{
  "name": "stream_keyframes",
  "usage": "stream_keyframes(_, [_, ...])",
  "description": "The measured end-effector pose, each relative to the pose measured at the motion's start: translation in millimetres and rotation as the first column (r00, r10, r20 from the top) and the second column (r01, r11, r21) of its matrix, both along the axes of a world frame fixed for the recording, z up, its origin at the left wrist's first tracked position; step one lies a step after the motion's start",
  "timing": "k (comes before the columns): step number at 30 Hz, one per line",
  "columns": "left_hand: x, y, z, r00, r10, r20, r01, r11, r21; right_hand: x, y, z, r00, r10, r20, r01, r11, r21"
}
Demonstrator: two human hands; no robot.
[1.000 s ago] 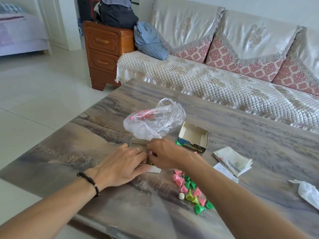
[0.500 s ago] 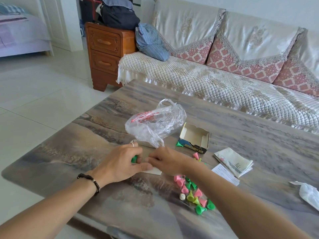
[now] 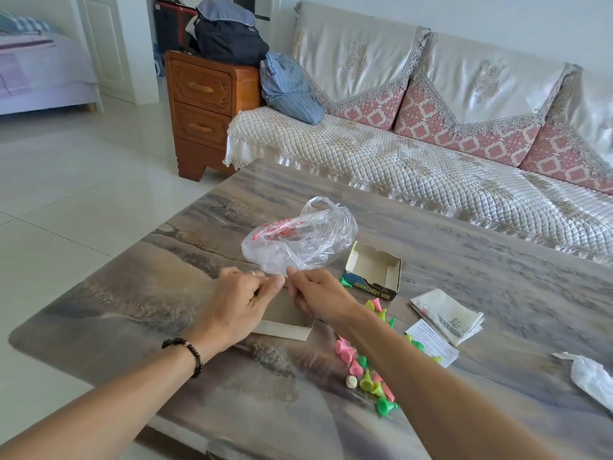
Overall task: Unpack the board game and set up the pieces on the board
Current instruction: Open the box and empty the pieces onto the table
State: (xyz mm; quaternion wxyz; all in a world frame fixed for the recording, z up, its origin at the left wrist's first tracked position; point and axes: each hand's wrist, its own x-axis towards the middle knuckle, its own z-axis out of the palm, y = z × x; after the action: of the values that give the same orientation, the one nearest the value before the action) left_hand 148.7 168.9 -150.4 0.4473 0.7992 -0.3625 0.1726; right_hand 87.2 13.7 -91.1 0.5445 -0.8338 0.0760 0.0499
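Both hands are lifted a little above the marble-patterned table (image 3: 132,293). My left hand (image 3: 238,300) and my right hand (image 3: 318,297) each pinch the lower edge of a clear plastic bag (image 3: 298,244) with red print. Beneath them lies a flat cardboard box part (image 3: 285,323). An open small box tray (image 3: 373,275) stands to the right. Pink, green and yellow cone pawns (image 3: 365,373) and a white die (image 3: 351,381) are scattered by my right forearm. A folded board sheet (image 3: 446,315) and a white instruction slip (image 3: 431,341) lie further right.
A crumpled white wrapper (image 3: 590,376) lies near the table's right edge. Beyond the table stands a quilted sofa (image 3: 414,161) with a blue striped bag (image 3: 288,91). A wooden drawer cabinet (image 3: 202,107) is at the back left, with tiled floor (image 3: 66,194) on the left.
Both hands have risen off the cardboard box part and now pinch the bag's edge. More pawns show on the table beside my right forearm.
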Motion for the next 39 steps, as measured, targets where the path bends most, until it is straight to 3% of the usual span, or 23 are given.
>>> stream_keyframes(5, [-2,3,30,0.992,0.066,0.11,-0.057,0.995,-0.077,-7,-7,19,0.992,-0.035,0.124,0.031,0.999,0.028])
stream_keyframes(8, [-15,1,47,0.979,0.055,0.197,-0.04,0.996,-0.079,-21,-27,39,0.96,-0.143,0.239,0.134,0.989,0.055])
stream_keyframes(10, [-34,-13,53,0.98,-0.021,0.196,0.025,1.0,-0.014,-35,-53,42,0.933,-0.212,0.292,0.252,0.962,-0.105])
stream_keyframes(13, [-65,-48,44,0.972,-0.156,0.176,0.13,0.98,0.152,-66,-90,30,0.944,-0.241,0.225,0.317,0.853,-0.414])
stream_keyframes(20, [-108,-107,19,0.969,-0.204,0.14,0.146,0.929,0.34,-115,-117,-7,0.95,-0.277,0.141,0.305,0.746,-0.592])
stream_keyframes(27, [-118,-114,12,0.934,-0.136,0.331,-0.034,0.888,0.459,-129,-111,-12,0.934,-0.3,0.193,0.356,0.76,-0.544])
stream_keyframes(35, [-126,-112,14,0.957,-0.076,0.281,-0.064,0.887,0.457,-159,-116,-9,0.914,-0.316,0.255,0.394,0.842,-0.37])
stream_keyframes(39, [-131,-112,25,0.972,-0.003,0.235,-0.1,0.9,0.425,-174,-137,-10,0.85,-0.431,0.302,0.515,0.8,-0.308])
